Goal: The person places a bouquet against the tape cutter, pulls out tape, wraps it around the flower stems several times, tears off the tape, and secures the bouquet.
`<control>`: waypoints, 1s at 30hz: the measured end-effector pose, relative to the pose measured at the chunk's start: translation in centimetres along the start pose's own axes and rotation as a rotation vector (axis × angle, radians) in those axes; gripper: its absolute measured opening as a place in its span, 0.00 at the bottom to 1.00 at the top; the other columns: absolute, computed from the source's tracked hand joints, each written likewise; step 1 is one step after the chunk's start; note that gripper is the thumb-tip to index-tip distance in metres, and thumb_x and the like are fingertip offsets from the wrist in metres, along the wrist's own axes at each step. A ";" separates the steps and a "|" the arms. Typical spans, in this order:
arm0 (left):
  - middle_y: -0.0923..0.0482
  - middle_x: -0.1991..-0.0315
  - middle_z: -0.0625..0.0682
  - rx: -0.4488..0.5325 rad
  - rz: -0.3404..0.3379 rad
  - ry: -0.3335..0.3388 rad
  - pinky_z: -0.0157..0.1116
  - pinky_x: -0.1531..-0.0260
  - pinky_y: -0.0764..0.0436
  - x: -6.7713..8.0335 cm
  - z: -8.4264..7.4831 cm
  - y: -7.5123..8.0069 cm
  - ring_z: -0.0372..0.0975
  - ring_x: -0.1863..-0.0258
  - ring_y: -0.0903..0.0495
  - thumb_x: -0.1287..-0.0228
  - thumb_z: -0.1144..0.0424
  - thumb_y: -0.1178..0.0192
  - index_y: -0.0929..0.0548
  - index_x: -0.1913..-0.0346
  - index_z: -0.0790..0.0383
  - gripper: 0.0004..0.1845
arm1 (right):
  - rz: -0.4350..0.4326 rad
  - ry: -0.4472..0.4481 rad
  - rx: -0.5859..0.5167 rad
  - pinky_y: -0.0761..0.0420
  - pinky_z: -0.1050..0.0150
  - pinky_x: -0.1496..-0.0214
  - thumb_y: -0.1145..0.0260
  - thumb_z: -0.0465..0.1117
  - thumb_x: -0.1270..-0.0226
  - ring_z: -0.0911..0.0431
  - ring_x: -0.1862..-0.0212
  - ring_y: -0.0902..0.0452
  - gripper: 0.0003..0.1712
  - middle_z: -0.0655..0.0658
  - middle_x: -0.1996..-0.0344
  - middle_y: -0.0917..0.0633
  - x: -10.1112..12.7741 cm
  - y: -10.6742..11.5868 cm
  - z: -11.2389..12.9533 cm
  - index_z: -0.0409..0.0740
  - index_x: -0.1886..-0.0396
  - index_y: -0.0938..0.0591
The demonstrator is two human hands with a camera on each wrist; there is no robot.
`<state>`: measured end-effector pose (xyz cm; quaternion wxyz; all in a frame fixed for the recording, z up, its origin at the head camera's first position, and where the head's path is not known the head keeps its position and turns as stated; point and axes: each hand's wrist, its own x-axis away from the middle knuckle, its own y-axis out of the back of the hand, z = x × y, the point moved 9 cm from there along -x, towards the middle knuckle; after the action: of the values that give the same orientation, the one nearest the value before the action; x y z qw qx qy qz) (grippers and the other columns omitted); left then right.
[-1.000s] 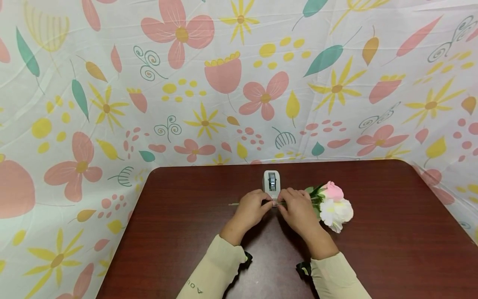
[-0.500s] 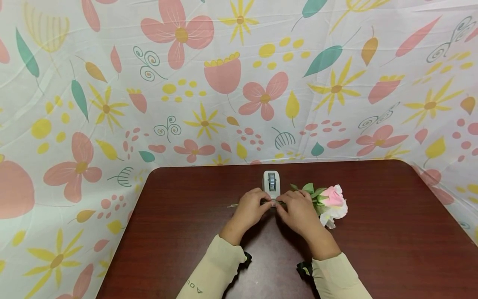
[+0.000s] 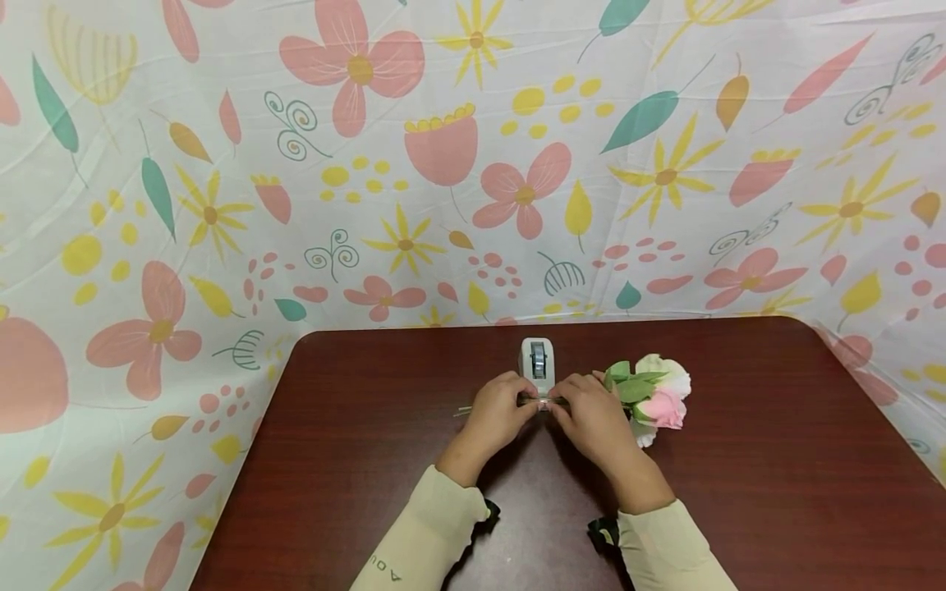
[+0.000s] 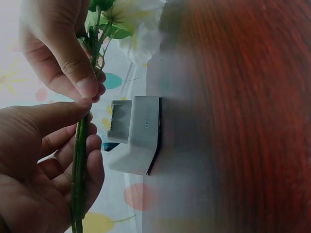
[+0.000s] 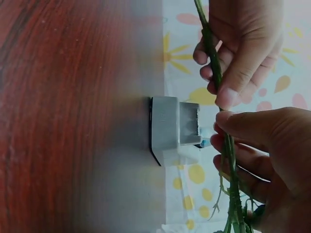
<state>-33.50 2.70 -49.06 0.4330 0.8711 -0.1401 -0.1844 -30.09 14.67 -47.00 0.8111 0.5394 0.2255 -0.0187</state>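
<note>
From the head camera I see my left hand (image 3: 497,413) and my right hand (image 3: 591,417) meeting just in front of the white tape dispenser (image 3: 538,361), which stands toward the table's (image 3: 355,460) far edge, about midway along it. Both pinch the green stems (image 3: 547,401) of a small bunch of artificial flowers (image 3: 654,396), held level just above the wood with the pink and white heads pointing toward the right edge. In the left wrist view, my left hand (image 4: 43,170) has thumb and curled fingers closed round the stems (image 4: 80,165), thumb tip touching the right hand's. The right wrist view shows my right hand (image 5: 265,160) gripping the stems (image 5: 228,155) the same way beside the dispenser (image 5: 167,128). I judge the bunch light, the stems thin and springy, the petals soft and easily crushed, so the stems are the place to hold.
</note>
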 end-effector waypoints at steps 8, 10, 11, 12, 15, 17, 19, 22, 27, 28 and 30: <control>0.18 0.60 0.45 -0.001 0.083 0.029 0.29 0.60 0.22 0.1 0.2 -0.6 0.34 0.63 0.20 0.30 0.56 0.35 0.13 0.55 0.53 0.07 | -0.051 0.024 0.020 0.34 0.34 0.32 0.22 0.40 0.42 0.46 0.52 0.19 0.08 0.47 0.62 0.13 0.1 0.2 0.3 0.47 0.65 0.13; 0.17 0.57 0.47 0.009 0.135 0.024 0.31 0.57 0.20 0.2 0.2 -1.1 0.36 0.60 0.18 0.26 0.55 0.40 0.13 0.51 0.55 0.11 | -0.062 0.032 0.029 0.34 0.34 0.31 0.22 0.40 0.43 0.46 0.52 0.19 0.08 0.47 0.62 0.13 0.1 0.3 0.3 0.47 0.65 0.13; 0.16 0.55 0.48 0.013 0.154 0.016 0.32 0.56 0.20 0.2 0.1 -1.2 0.37 0.58 0.18 0.25 0.54 0.42 0.13 0.49 0.56 0.13 | -0.067 0.034 0.031 0.34 0.34 0.31 0.22 0.40 0.43 0.46 0.52 0.19 0.08 0.47 0.62 0.13 0.1 0.3 0.3 0.47 0.65 0.13; 0.16 0.54 0.48 0.015 0.167 0.009 0.33 0.55 0.19 0.2 0.0 -1.3 0.38 0.56 0.17 0.23 0.54 0.44 0.13 0.48 0.56 0.14 | -0.070 0.035 0.033 0.34 0.34 0.32 0.22 0.40 0.43 0.46 0.52 0.19 0.08 0.47 0.62 0.13 0.1 0.3 0.3 0.47 0.65 0.13; 0.15 0.53 0.49 0.024 0.166 -0.012 0.33 0.53 0.18 0.2 -0.1 -1.3 0.38 0.54 0.16 0.22 0.53 0.45 0.12 0.49 0.56 0.15 | -0.072 0.036 0.029 0.34 0.34 0.31 0.22 0.40 0.43 0.46 0.53 0.19 0.08 0.48 0.62 0.13 0.1 0.4 0.3 0.47 0.64 0.13; 0.15 0.54 0.48 0.030 0.142 -0.020 0.33 0.54 0.19 0.2 -0.1 -1.1 0.38 0.55 0.16 0.23 0.54 0.44 0.12 0.51 0.55 0.13 | -0.074 0.033 0.019 0.34 0.34 0.31 0.22 0.41 0.42 0.47 0.53 0.19 0.08 0.48 0.62 0.13 0.1 0.4 0.3 0.47 0.64 0.13; 0.15 0.55 0.47 0.038 0.126 -0.019 0.32 0.54 0.19 0.2 -0.1 -0.9 0.37 0.56 0.16 0.24 0.54 0.43 0.11 0.52 0.54 0.12 | -0.080 0.032 0.008 0.35 0.34 0.31 0.23 0.41 0.41 0.46 0.53 0.19 0.08 0.48 0.62 0.13 0.1 0.5 0.4 0.47 0.63 0.12; 0.15 0.57 0.47 0.050 0.104 -0.022 0.31 0.55 0.19 0.2 -0.1 -0.6 0.37 0.57 0.16 0.25 0.55 0.41 0.11 0.52 0.55 0.11 | -0.131 0.054 -0.016 0.34 0.33 0.32 0.24 0.40 0.40 0.46 0.55 0.19 0.06 0.47 0.64 0.13 0.1 1.2 0.8 0.46 0.63 0.12; 0.15 0.58 0.47 0.046 0.078 -0.021 0.31 0.55 0.19 0.1 -0.1 -0.5 0.37 0.57 0.16 0.27 0.57 0.39 0.10 0.54 0.55 0.10 | -0.226 0.107 -0.050 0.31 0.37 0.35 0.25 0.36 0.40 0.45 0.59 0.19 0.05 0.46 0.67 0.13 -0.1 2.5 1.5 0.44 0.65 0.12; 0.14 0.58 0.47 0.042 0.073 -0.020 0.31 0.55 0.19 0.1 -0.1 -0.5 0.37 0.57 0.16 0.27 0.57 0.39 0.10 0.54 0.55 0.10 | -0.217 0.101 -0.054 0.30 0.38 0.36 0.25 0.36 0.40 0.45 0.59 0.19 0.05 0.46 0.67 0.13 -0.2 2.5 1.5 0.44 0.65 0.12; 0.14 0.58 0.47 0.026 0.062 -0.020 0.31 0.56 0.19 0.1 0.0 -0.4 0.37 0.57 0.16 0.28 0.56 0.38 0.10 0.54 0.54 0.10 | -0.163 0.073 -0.053 0.30 0.40 0.37 0.25 0.37 0.40 0.44 0.57 0.19 0.06 0.44 0.65 0.13 -0.2 2.0 1.2 0.43 0.63 0.12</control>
<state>-33.36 2.89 -49.43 0.4256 0.8701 -0.1736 -0.1777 -29.34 14.41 -44.78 0.8121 0.4981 0.2983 -0.0592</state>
